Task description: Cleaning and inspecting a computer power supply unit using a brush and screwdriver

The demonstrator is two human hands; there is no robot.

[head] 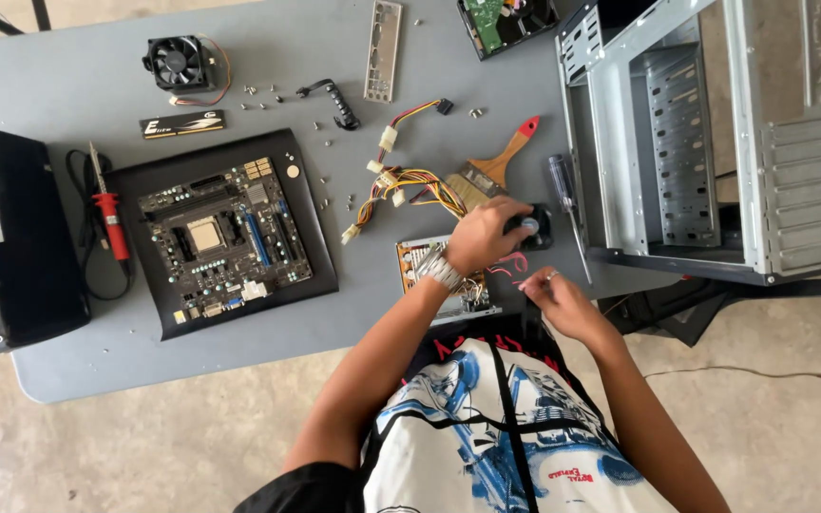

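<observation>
Your left hand (486,233) has closed its grip on a small black fan (530,228) at the grey counter (68,85) edge; your right hand (555,296) pinches its thin red wire (510,266).

Only one view on my feed: head camera, looking steeply down from above wearer's chest. Own torso fills bottom centre, grey table (68,370) spans upper frame, far edge cut at top. Moderate distance, arm's reach. Open computer case (677,142) cropped at right, concrete floor (192,446) visible below table.
</observation>
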